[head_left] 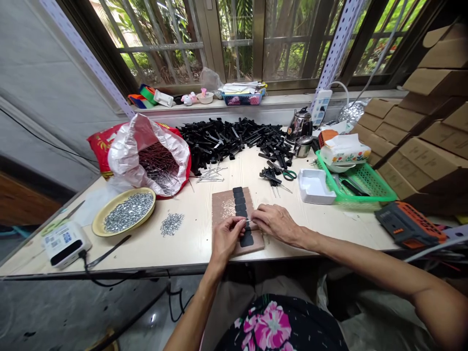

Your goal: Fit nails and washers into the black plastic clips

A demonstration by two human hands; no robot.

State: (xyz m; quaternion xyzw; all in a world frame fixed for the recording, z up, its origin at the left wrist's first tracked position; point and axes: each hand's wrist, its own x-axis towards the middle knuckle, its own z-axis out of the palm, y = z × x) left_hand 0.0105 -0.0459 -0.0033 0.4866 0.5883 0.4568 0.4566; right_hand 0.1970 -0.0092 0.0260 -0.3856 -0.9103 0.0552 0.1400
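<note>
A brown board lies near the table's front edge, with a column of flat black pieces down it and a scatter of tiny pale bits on its left half. Over the lower part of that column, my left hand is closed in a pinch. From the right, my right hand reaches in, fingertips also pinched together. A thin shiny metal piece shows between the two sets of fingertips; its exact kind is too small to tell. Fingers hide some of the black pieces.
Left are a small pile of metal washers, a yellow bowl full of them and a red-and-white sack of thin rods. Black parts heap at the back. Scissors, a white box and a green basket stand right.
</note>
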